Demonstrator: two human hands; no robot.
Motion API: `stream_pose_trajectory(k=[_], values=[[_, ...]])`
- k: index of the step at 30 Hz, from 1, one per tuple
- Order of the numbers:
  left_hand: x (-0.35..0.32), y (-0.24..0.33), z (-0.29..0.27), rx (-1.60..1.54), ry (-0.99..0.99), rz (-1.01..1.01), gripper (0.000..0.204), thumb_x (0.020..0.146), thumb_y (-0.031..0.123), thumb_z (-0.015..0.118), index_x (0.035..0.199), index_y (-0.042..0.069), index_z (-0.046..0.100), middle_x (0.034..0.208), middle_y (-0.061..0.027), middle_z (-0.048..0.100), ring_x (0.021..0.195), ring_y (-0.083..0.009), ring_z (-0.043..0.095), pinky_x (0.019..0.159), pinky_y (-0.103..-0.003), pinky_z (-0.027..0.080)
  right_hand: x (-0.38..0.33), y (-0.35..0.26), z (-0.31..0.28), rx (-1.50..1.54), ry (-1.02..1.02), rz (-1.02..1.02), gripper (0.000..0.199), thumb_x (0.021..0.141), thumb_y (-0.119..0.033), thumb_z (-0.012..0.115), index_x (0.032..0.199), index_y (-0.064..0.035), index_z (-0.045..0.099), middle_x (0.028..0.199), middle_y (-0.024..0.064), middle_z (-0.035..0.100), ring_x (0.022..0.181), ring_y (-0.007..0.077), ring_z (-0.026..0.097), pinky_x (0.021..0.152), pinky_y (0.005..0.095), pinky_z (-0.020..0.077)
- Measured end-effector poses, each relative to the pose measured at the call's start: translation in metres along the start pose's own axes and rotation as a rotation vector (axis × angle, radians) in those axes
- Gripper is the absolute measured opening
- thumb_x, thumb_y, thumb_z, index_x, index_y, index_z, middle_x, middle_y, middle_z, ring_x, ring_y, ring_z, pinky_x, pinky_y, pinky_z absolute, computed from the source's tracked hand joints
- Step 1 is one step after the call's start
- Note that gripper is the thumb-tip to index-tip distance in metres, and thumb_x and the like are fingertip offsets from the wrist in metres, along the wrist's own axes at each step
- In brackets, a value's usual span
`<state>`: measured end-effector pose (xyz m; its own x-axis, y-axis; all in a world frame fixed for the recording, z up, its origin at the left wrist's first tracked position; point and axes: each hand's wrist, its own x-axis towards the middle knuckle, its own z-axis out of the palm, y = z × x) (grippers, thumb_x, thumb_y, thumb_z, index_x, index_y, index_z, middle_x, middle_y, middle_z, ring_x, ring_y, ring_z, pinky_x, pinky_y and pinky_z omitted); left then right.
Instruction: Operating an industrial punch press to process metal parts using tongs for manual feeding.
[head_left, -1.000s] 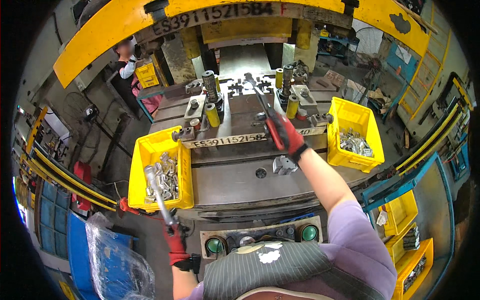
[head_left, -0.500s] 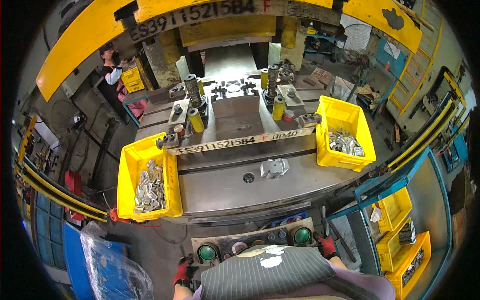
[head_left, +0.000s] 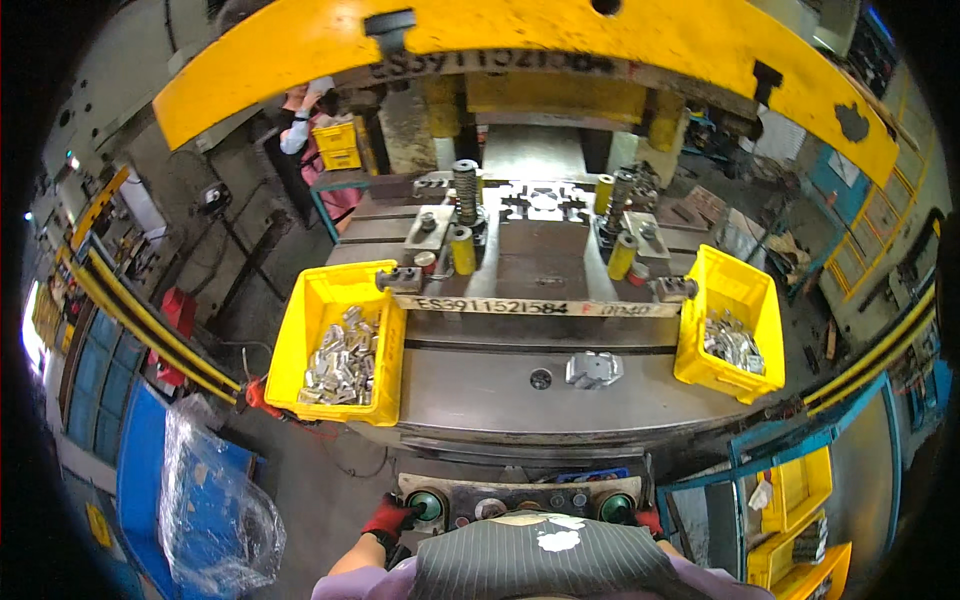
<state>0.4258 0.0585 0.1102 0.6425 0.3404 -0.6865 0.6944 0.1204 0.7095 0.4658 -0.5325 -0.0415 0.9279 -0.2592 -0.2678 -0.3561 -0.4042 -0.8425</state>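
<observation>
My left hand (head_left: pixel 390 518), in a red and black glove, reaches onto the left green push button (head_left: pixel 427 506) of a control panel (head_left: pixel 462 497). Its fingers are stretched over the button and hold nothing. At the panel's other end, my right hand (head_left: pixel 646 519), gloved alike, has dark fingertips at the right green button (head_left: pixel 616 507); my clothing partly hides it. Beyond the panel is a press bed (head_left: pixel 480 383) with a silvery metal block (head_left: pixel 594 370) on it. Farther back stands a lower die (head_left: pixel 545 240) with upright guide posts and yellow cylinders.
Yellow bins of metal parts flank the bed, left (head_left: pixel 285 360) and right (head_left: pixel 690 350). A yellow upper plate (head_left: pixel 530 35) hangs above. A person (head_left: pixel 300 135) stands at the back left. Plastic-wrapped blue sheeting (head_left: pixel 205 510) lies at left; yellow trays (head_left: pixel 815 490) sit in a rack at right.
My left hand has moved from beside the panel up onto the left green button. My right hand has come in to the right button. The whole view has shifted and tilted up.
</observation>
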Motion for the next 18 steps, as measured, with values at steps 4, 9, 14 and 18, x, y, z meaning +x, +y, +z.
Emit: stream_pose_trajectory(k=[4,9,14,18], values=[[-0.007,0.015,0.003,0.037,-0.043,-0.026,0.067,0.058,0.013,0.080,0.108,0.001,0.038,0.084,-0.0100,0.055,0.061,-0.0182,0.054,0.047,-0.030,0.043,-0.005,-0.047,-0.005,0.163,-0.052,0.299,0.053,0.066,-0.011,0.068,0.113,0.0000,0.047,0.093,0.0124,0.061,0.083,0.0254,0.058,0.073,0.0350,0.0456],[-0.002,-0.004,-0.002,-0.049,-0.032,0.007,0.066,0.058,0.015,0.081,0.108,0.001,0.039,0.087,-0.0110,0.056,0.063,-0.0191,0.055,0.048,-0.030,0.045,-0.014,-0.070,-0.009,0.187,-0.066,0.453,0.058,0.063,-0.009,0.070,0.114,-0.0014,0.045,0.085,0.0126,0.060,0.078,0.0230,0.058,0.067,0.0324,0.0464],[-0.003,0.004,0.007,0.041,0.049,-0.005,0.068,0.056,0.018,0.082,0.108,0.001,0.042,0.088,-0.0107,0.057,0.062,-0.0189,0.056,0.047,-0.030,0.045,-0.026,-0.093,-0.017,0.243,-0.060,0.499,0.060,0.063,-0.008,0.070,0.116,-0.0028,0.042,0.081,0.0111,0.059,0.075,0.0205,0.057,0.065,0.0304,0.0463],[0.011,-0.019,-0.008,0.066,-0.098,0.040,0.036,0.066,0.018,0.076,0.090,0.002,0.055,0.088,-0.0101,0.060,0.050,-0.0190,0.055,0.042,-0.032,0.046,-0.037,-0.130,-0.015,0.278,-0.042,0.536,0.061,0.064,-0.007,0.070,0.117,-0.0039,0.041,0.079,0.0096,0.057,0.074,0.0186,0.056,0.065,0.0290,0.0460]])
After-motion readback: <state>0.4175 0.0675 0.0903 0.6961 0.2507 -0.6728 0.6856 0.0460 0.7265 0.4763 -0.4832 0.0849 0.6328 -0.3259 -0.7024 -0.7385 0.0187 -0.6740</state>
